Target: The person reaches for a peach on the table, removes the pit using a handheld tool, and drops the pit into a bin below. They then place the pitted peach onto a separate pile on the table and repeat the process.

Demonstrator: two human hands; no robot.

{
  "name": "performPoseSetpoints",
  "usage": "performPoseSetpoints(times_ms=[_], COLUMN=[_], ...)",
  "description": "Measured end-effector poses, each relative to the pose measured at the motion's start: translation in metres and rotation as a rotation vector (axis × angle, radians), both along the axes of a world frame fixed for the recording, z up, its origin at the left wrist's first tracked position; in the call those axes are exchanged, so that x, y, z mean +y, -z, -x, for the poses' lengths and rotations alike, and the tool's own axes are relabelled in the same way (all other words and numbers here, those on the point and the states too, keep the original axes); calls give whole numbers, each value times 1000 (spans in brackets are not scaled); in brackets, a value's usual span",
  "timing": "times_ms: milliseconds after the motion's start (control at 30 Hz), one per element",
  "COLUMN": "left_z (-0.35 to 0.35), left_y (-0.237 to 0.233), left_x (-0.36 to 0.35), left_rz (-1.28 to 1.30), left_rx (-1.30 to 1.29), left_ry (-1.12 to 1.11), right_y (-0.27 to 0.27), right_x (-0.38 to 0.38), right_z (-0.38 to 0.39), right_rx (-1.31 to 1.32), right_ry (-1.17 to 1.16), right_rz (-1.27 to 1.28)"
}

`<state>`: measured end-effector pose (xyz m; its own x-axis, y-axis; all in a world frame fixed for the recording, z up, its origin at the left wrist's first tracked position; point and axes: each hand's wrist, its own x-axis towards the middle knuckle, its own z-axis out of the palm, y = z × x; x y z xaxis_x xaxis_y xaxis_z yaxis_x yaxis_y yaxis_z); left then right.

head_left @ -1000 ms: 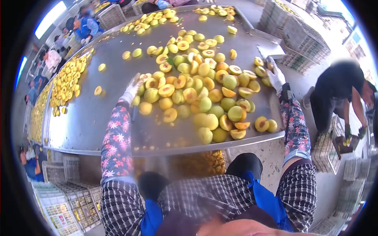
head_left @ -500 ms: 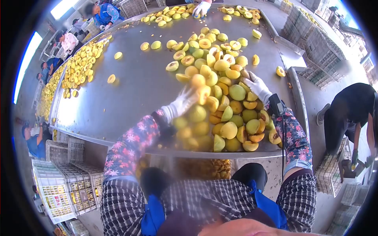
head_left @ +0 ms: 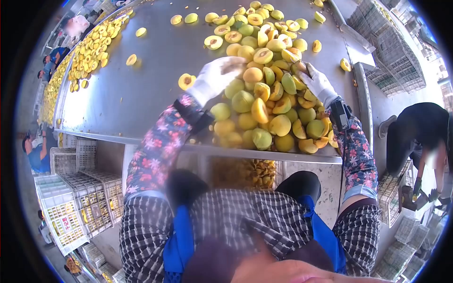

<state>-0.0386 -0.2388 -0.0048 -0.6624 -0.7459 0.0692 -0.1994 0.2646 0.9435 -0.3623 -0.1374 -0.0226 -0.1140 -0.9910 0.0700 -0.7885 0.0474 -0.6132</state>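
A heap of yellow-green halved and whole fruit (head_left: 280,125) lies on the metal table (head_left: 155,61) in front of me. At the heap's upper left edge is my left hand (head_left: 218,75), in a white glove, its fingers curved toward the fruit; whether they grip a piece is hidden by blur. My right hand (head_left: 317,84), also gloved, rests against the heap's right side, thumb and fingers apart around a fruit (head_left: 299,68). A single half with a brown centre (head_left: 187,81) sits left of my left hand.
Another fruit pile (head_left: 96,47) spreads along the table's left side. Crates (head_left: 71,212) stand at the lower left, and stacked crates (head_left: 389,52) at the upper right. A person in dark clothes (head_left: 420,137) bends over at the right; others are at the far left.
The view has tipped down, so the table's far end and the gloved hand there are out of frame. My left hand has moved up the heap's left edge. A half now lies left of it.
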Motion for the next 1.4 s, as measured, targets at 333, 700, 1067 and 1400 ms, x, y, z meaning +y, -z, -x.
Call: performPoseSetpoints(times_ms=[333,700,1067,1400], left_z=[35,-40,-46,-57], left_y=[8,-53,-65,-75], left_x=[-14,125,209,232], left_rz=[136,-1109,-977,-972], left_rx=[-301,985,1088,931], left_ry=[122,46,-109,-20], right_y=[-46,-67,-99,-83], right_x=[69,182,211,233], right_z=[-33,-194,-265,-260], right_rx=[-16,-106,226,-59], right_ry=[159,19,-7,-139], right_rz=[366,355,444,327])
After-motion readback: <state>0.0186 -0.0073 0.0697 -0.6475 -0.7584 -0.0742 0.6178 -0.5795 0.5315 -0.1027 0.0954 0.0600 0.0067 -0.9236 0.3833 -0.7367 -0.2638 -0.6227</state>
